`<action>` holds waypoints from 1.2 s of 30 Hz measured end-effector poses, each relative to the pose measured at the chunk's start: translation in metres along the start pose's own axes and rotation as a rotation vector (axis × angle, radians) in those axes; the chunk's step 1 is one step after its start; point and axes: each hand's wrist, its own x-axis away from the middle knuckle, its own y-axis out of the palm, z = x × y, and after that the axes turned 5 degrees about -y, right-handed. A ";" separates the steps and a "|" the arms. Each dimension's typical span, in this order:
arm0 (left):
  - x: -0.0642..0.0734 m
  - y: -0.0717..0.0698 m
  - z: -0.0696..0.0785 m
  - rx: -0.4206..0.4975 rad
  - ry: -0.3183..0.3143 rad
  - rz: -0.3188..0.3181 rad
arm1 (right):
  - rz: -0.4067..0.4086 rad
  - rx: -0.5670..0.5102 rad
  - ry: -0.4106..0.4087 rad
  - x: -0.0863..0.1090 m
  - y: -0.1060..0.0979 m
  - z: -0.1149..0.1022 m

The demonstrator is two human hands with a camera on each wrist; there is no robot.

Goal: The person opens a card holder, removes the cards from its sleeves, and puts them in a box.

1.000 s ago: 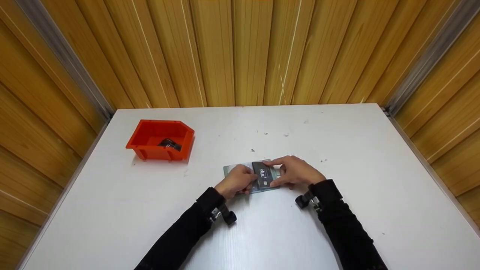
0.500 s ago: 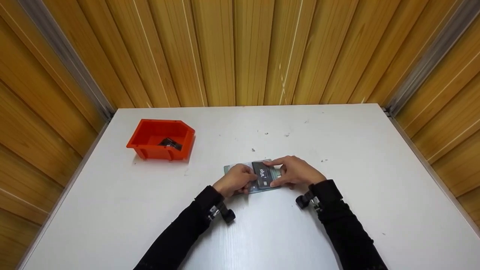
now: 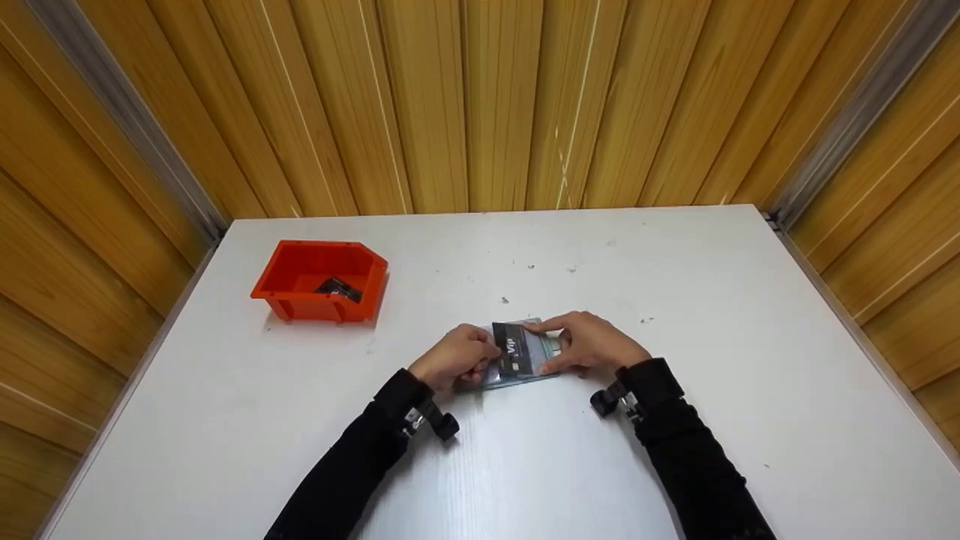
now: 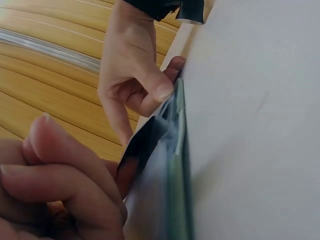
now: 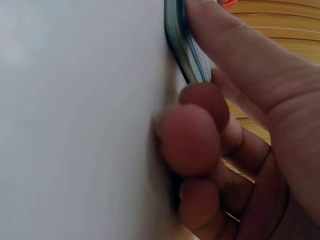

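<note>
A thin card holder (image 3: 541,345) with greenish edges and clear sleeves lies on the white table. A black card marked "Vip" (image 3: 510,351) sticks partly out of a clear sleeve on its left side. My left hand (image 3: 457,354) pinches the card's left edge between thumb and curled fingers. In the left wrist view the black card (image 4: 142,142) stands tilted up from the holder. My right hand (image 3: 596,343) holds the holder's right part, thumb at the near edge and index finger at the far edge. The right wrist view shows the holder's layered edge (image 5: 182,45) beneath the thumb.
An orange-red open bin (image 3: 322,306) stands at the table's back left, with dark card-like items (image 3: 340,289) inside. The white table (image 3: 675,277) is bounded by wood-patterned panels (image 3: 495,105) at the back and sides.
My left hand has moved left, drawing the black card partway out of the clear sleeve and tilting it. The right hand has stayed in place on the holder.
</note>
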 end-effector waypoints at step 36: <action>0.033 -0.170 0.013 -0.603 0.061 1.227 | -0.002 -0.018 0.019 0.004 -0.002 -0.001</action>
